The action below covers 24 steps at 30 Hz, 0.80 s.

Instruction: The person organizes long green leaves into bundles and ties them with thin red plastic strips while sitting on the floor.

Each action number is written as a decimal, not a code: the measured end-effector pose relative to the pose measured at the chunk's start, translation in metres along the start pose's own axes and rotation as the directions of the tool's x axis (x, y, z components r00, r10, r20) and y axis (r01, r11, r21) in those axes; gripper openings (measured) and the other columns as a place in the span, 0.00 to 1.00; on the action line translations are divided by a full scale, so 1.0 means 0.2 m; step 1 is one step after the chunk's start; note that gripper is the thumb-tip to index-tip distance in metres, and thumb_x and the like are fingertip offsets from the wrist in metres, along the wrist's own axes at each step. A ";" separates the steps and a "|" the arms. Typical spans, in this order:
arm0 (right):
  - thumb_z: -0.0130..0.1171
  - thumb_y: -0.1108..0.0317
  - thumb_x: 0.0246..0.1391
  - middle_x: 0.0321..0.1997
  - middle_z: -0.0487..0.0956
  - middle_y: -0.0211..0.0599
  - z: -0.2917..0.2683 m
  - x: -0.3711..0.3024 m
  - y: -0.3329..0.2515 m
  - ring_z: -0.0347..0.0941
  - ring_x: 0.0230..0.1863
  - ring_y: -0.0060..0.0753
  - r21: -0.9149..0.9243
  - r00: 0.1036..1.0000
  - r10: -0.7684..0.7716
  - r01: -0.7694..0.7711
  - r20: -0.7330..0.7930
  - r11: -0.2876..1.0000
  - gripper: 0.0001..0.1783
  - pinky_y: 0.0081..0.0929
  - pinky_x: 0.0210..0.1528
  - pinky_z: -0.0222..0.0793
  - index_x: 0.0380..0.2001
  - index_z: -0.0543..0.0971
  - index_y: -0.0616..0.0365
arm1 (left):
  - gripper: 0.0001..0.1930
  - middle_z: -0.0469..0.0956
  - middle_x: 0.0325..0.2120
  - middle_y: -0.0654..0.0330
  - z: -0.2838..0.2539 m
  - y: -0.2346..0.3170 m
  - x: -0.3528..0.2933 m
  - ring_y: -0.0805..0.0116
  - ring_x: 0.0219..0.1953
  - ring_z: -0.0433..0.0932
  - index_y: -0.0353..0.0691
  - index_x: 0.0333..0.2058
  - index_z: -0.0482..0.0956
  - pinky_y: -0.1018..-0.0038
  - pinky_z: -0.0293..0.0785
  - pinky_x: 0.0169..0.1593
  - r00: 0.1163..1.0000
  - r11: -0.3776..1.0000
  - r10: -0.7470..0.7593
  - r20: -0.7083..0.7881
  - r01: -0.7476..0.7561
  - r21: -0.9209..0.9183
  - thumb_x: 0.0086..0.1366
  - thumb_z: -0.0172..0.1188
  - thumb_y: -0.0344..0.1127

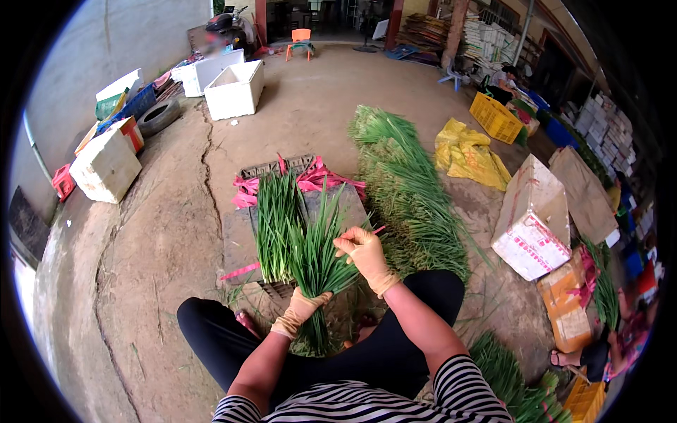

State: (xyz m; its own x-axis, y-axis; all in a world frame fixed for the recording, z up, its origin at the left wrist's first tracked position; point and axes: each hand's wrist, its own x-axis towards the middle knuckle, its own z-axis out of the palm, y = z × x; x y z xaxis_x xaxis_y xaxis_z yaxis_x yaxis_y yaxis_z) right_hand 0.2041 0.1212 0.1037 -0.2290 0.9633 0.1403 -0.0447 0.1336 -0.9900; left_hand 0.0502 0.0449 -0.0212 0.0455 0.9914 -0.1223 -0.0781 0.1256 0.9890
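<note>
One red crate [62, 182] sits at the far left near the wall, with a tilted white foam box [106, 173] just beside it. Next come a dark tire [159, 118] lying on the ground and, farther from the person, an open white box [236, 99]. A crack [209, 166] runs along the concrete floor [166, 233].

Nearer the middle, a flat grey board [241, 243] lies in front of the seated person, with crumpled pink strips [321, 178] at its far end. On it rests a bundle of green stalks [273, 222], leafy tips pointing away and pale ends toward the person. The gloved left hand [303, 310] has its fingers closed around the lower part of a loose green bunch [319, 257], which fans out above the grip, just right of the bundle; its stalks also show below the hand, between the knees.

Right of that, the gloved right hand [363, 255] is raised beside the fanned leaves, its fingers curled inward. A short pink strip [379, 230] shows by this hand; I cannot tell whether the fingers grip anything.

Beyond lies a long heap of greens [409, 183], then a crumpled yellow sack [469, 155], a yellow crate [496, 118] and a white carton [525, 236] with red markings. At the far right edge, another person [624, 349] is partly visible.
</note>
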 end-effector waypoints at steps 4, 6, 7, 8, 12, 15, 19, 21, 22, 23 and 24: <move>0.57 0.68 0.52 0.13 0.68 0.23 -0.03 -0.01 -0.08 0.58 0.12 0.14 0.263 0.985 0.078 -0.035 -0.155 0.964 0.09 0.15 0.13 0.52 0.21 0.71 0.54 | 0.09 0.76 0.19 0.64 -0.02 -0.02 0.00 0.77 0.20 0.72 0.35 0.29 0.77 0.78 0.69 0.26 1.000 1.000 0.014 -0.011 -0.013 0.027 0.52 0.65 0.33; 0.55 0.64 0.54 0.14 0.68 0.23 -0.09 -0.03 -0.15 0.60 0.14 0.13 0.227 0.984 -0.005 0.046 -0.178 0.973 0.11 0.15 0.15 0.53 0.20 0.73 0.54 | 0.11 0.77 0.21 0.63 -0.02 -0.05 0.01 0.76 0.21 0.73 0.35 0.31 0.78 0.78 0.70 0.28 0.998 0.996 0.059 -0.033 -0.056 0.075 0.51 0.65 0.35; 0.53 0.62 0.55 0.14 0.71 0.25 -0.14 -0.04 -0.17 0.64 0.15 0.17 0.186 0.993 -0.100 0.110 -0.063 0.976 0.13 0.16 0.19 0.59 0.20 0.74 0.57 | 0.12 0.78 0.22 0.63 -0.01 -0.05 0.01 0.76 0.22 0.73 0.35 0.32 0.78 0.77 0.70 0.29 0.993 0.990 0.109 -0.046 -0.104 0.095 0.51 0.65 0.36; 0.54 0.63 0.54 0.20 0.74 0.29 -0.13 -0.04 -0.16 0.68 0.21 0.19 0.124 0.973 -0.230 0.228 0.002 0.966 0.11 0.18 0.26 0.63 0.23 0.75 0.58 | 0.13 0.78 0.22 0.63 -0.01 -0.05 0.01 0.76 0.23 0.74 0.35 0.33 0.78 0.77 0.71 0.30 0.985 0.982 0.159 -0.061 -0.151 0.116 0.51 0.65 0.36; 0.60 0.75 0.45 0.52 0.69 0.41 0.00 -0.03 -0.23 0.64 0.55 0.33 0.027 0.858 -0.435 0.445 0.271 0.895 0.14 0.30 0.57 0.58 0.38 0.74 0.59 | 0.15 0.80 0.27 0.61 0.00 0.04 0.00 0.75 0.29 0.76 0.35 0.36 0.78 0.76 0.72 0.36 0.996 0.963 -0.080 -0.024 0.084 0.256 0.51 0.66 0.37; 0.63 0.72 0.40 0.56 0.67 0.33 0.08 0.03 -0.22 0.53 0.63 0.40 -0.510 0.768 -0.558 0.632 0.315 0.583 0.13 0.35 0.62 0.49 0.34 0.77 0.55 | 0.16 0.80 0.29 0.60 0.02 0.03 -0.02 0.74 0.31 0.77 0.36 0.36 0.78 0.76 0.72 0.39 0.999 0.975 0.031 -0.020 -0.026 0.219 0.51 0.66 0.37; 0.66 0.70 0.38 0.57 0.65 0.35 0.10 0.10 -0.15 0.50 0.64 0.44 -0.571 0.813 -0.470 0.579 0.344 0.583 0.15 0.38 0.62 0.49 0.34 0.77 0.50 | 0.15 0.80 0.30 0.60 0.02 0.04 -0.03 0.75 0.33 0.76 0.35 0.37 0.77 0.77 0.72 0.39 0.996 0.976 0.086 0.012 -0.086 0.199 0.51 0.66 0.36; 0.66 0.69 0.37 0.56 0.65 0.35 0.10 0.11 -0.13 0.50 0.64 0.45 -0.557 0.820 -0.433 0.572 0.374 0.603 0.16 0.38 0.62 0.49 0.33 0.76 0.51 | 0.15 0.80 0.30 0.61 0.02 0.04 -0.03 0.77 0.32 0.76 0.35 0.37 0.77 0.77 0.71 0.39 0.997 0.979 0.072 0.025 -0.075 0.191 0.51 0.65 0.35; 0.66 0.69 0.37 0.56 0.66 0.35 0.10 0.11 -0.13 0.50 0.64 0.45 -0.541 0.829 -0.432 0.560 0.357 0.628 0.16 0.38 0.62 0.49 0.33 0.76 0.52 | 0.15 0.80 0.30 0.61 0.02 0.05 -0.03 0.77 0.32 0.75 0.34 0.37 0.77 0.77 0.71 0.39 0.998 0.980 0.053 0.033 -0.058 0.188 0.51 0.65 0.35; 0.66 0.69 0.37 0.56 0.66 0.36 0.11 0.11 -0.13 0.50 0.64 0.45 -0.524 0.837 -0.430 0.548 0.340 0.652 0.16 0.38 0.62 0.48 0.33 0.75 0.52 | 0.15 0.80 0.30 0.61 0.02 0.05 -0.03 0.77 0.32 0.75 0.34 0.37 0.77 0.77 0.71 0.39 0.999 0.982 0.035 0.041 -0.042 0.186 0.51 0.65 0.35; 0.66 0.69 0.37 0.55 0.66 0.36 0.11 0.11 -0.14 0.50 0.64 0.45 -0.507 0.843 -0.430 0.538 0.323 0.674 0.16 0.38 0.62 0.48 0.33 0.75 0.52 | 0.15 0.80 0.29 0.62 0.02 0.04 -0.03 0.78 0.32 0.75 0.34 0.37 0.77 0.77 0.71 0.39 0.998 0.983 0.042 0.045 -0.050 0.174 0.51 0.65 0.35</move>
State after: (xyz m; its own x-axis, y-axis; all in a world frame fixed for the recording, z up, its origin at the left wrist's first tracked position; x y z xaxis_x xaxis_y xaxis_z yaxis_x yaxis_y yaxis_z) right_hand 0.1792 0.1335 0.1340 -0.4875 0.6794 0.5484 0.3395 0.7262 -0.5978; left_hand 0.0527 0.0404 -0.0125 0.0867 0.9933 -0.0765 0.0944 0.0682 0.9932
